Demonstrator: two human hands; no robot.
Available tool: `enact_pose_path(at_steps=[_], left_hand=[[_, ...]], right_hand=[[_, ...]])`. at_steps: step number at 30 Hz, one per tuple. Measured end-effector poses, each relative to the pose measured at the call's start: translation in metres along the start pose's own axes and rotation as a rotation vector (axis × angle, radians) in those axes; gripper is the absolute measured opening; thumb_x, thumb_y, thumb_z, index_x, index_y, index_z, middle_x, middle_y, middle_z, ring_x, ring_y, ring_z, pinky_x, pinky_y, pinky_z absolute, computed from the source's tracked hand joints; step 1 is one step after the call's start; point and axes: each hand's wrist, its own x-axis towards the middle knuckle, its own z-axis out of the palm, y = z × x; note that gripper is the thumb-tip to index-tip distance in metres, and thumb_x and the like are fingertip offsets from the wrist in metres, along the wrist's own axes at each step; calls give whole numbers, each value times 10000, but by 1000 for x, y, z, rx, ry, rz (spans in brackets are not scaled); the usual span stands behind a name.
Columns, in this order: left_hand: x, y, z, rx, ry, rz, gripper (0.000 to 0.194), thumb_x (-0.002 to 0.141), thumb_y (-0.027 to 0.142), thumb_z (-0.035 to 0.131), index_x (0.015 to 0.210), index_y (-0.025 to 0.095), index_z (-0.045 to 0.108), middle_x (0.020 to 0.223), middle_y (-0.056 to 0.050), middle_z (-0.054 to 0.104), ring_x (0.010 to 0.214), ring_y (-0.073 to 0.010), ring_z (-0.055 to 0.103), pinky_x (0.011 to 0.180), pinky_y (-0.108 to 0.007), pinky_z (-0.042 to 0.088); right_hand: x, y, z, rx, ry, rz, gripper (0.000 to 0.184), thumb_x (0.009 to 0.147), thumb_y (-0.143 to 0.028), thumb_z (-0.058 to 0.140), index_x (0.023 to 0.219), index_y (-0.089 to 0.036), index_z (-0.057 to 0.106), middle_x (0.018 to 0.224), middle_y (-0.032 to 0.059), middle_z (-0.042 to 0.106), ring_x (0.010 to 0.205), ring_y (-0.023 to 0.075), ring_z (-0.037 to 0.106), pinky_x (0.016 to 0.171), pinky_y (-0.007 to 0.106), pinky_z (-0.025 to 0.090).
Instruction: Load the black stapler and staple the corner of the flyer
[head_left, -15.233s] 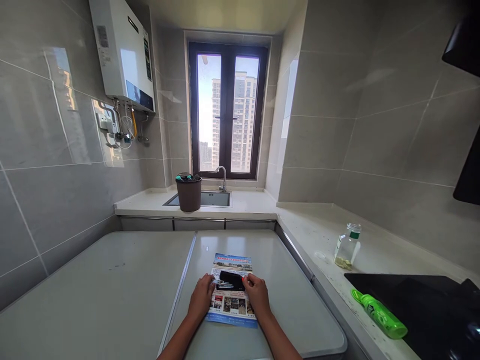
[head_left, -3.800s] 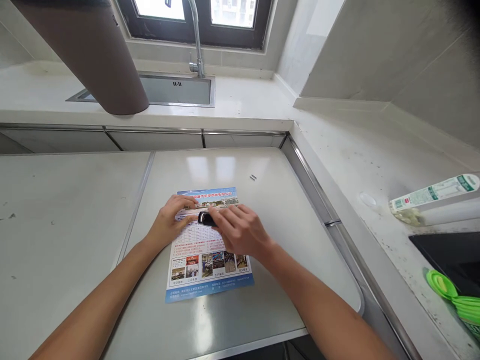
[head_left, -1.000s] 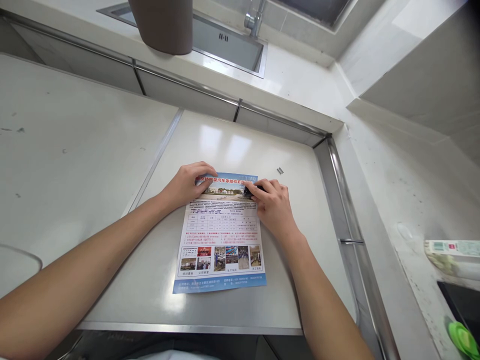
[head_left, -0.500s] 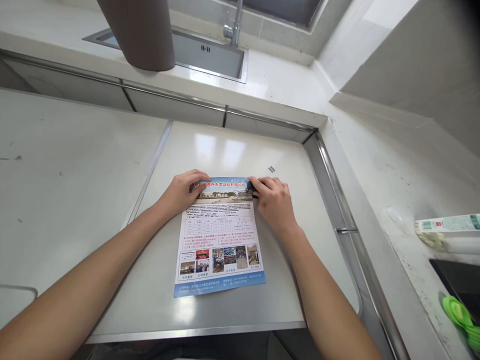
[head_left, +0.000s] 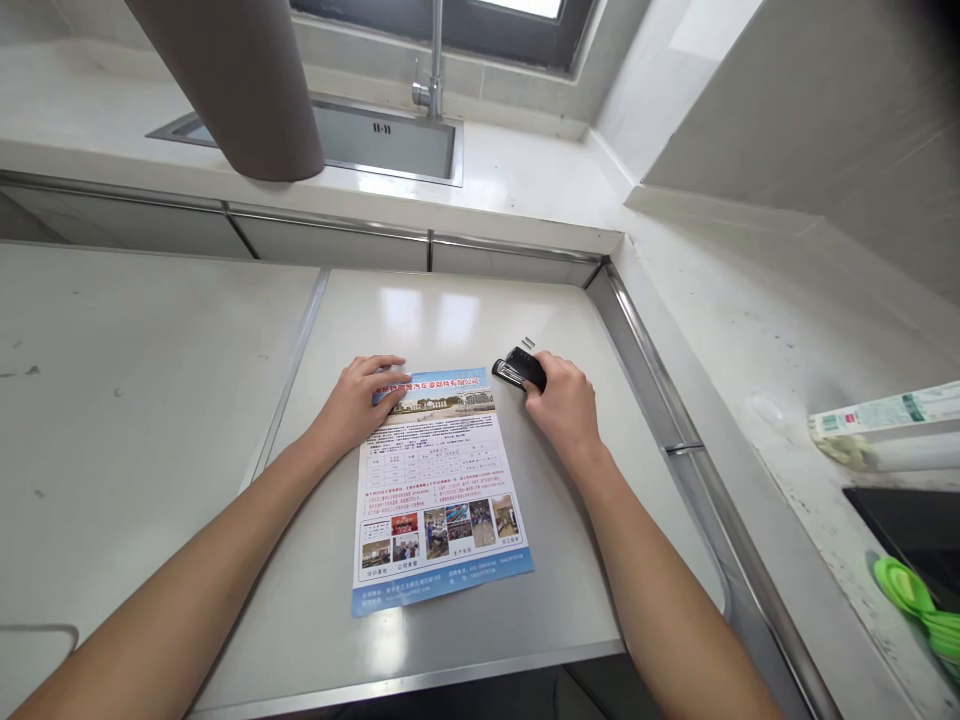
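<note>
A printed flyer with blue bands, small photos and red and black text lies flat on the pale table. At its upper left corner is my left hand, thumb over the paper and fingers along the top edge, holding it. My right hand is closed around the rear of a black stapler, just right of the flyer's upper right corner. The stapler's front points left, apart from the paper. Two small strips of staples lie on the table just behind the stapler.
A steel sink with a tap is set in the white counter at the back, partly behind a brown column. On the right ledge are a wrapped roll, a dark panel and a bright green object.
My right hand has drawn the stapler off the flyer's upper right corner, slightly to the right, so more of it shows. My left hand stays at the upper left corner. The camera view has shifted.
</note>
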Motion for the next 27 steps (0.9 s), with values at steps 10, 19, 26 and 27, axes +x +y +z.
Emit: enact_pose_path(at_steps=[10, 19, 26, 27], left_hand=[[0, 3, 0, 10, -19, -28, 295, 981, 352, 547, 1130, 266, 787, 1333, -80, 679, 1184, -304, 602, 1057, -523, 465], [0, -3, 4, 3, -13, -24, 351, 995, 256, 456, 1135, 269, 778, 1330, -66, 686, 1214, -293, 595, 1087, -528, 439], [2, -1, -4, -129, 28, -52, 367, 979, 186, 407, 1132, 236, 738, 1304, -56, 706, 1233, -251, 609, 1096, -449, 458], [2, -1, -5, -147, 37, -60, 360, 978, 186, 407, 1115, 237, 736, 1299, -51, 708, 1231, -244, 614, 1095, -436, 462]], right_hand=[[1, 0, 1, 30, -9, 35, 218, 836, -125, 616, 1034, -212, 640, 989, 89, 733, 948, 301, 631, 737, 358, 453], [-21, -45, -7, 171, 104, -138, 212, 934, -224, 568, 1134, -188, 630, 1070, 116, 721, 1000, 286, 626, 815, 377, 490], [-66, -108, -3, 281, -218, -316, 92, 844, -254, 624, 902, -222, 561, 906, 35, 692, 838, 205, 617, 648, 300, 368], [-70, -113, -1, 291, -243, -330, 104, 830, -257, 625, 881, -224, 540, 888, 26, 680, 816, 198, 606, 625, 299, 343]])
